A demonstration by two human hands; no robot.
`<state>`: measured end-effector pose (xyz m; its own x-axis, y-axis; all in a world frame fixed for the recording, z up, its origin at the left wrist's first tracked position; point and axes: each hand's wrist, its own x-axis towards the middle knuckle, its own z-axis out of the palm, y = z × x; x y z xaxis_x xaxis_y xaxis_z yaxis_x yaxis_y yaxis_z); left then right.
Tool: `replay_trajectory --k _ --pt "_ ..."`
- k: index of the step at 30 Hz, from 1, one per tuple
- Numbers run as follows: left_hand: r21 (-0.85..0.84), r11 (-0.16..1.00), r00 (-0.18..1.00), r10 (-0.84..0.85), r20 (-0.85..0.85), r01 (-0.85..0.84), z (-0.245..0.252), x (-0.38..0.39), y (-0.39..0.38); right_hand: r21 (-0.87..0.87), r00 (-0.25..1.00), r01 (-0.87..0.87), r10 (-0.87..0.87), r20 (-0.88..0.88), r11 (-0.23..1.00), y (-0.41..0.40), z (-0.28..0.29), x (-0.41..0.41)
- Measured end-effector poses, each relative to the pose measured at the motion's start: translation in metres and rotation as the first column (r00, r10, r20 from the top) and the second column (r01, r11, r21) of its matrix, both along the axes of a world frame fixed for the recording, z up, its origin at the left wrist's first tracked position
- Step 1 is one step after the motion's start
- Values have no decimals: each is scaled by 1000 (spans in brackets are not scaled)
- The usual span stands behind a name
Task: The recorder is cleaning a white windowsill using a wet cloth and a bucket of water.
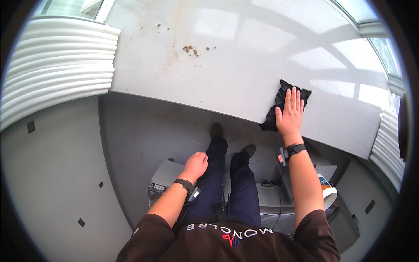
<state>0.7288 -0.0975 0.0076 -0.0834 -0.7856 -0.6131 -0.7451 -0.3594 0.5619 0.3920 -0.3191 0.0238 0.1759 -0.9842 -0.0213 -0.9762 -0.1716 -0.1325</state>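
My right hand (290,114) lies flat, palm down, on a crumpled black cloth (270,118), its fingers stretched out and slightly spread. The cloth rests on a smooth light-grey countertop (235,75) and reaches its near edge at one corner. My left hand (195,164) hangs below the counter, close above my left leg, with the fingers curled in and nothing visible in them. Brown dirt crumbs (190,49) and smears lie on the counter left of the cloth, well away from both hands.
White ribbed panels (65,62) border the counter at left, and more ribbing (389,144) at right. Windows (386,52) rise along the far right. A grey box (167,173) stands beside my left leg. Near my right arm are a white tub (330,196) and a black cable (278,196).
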Motion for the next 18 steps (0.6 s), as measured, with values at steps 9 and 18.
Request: replay_trajectory --k 9,18 --pt "279 826 798 554 -238 -490 -10 -22 -49 47 980 182 -177 -95 982 14 -11 96" --pt "778 411 70 899 -433 -476 17 -66 -121 47 920 385 -380 -91 922 12 -13 156"
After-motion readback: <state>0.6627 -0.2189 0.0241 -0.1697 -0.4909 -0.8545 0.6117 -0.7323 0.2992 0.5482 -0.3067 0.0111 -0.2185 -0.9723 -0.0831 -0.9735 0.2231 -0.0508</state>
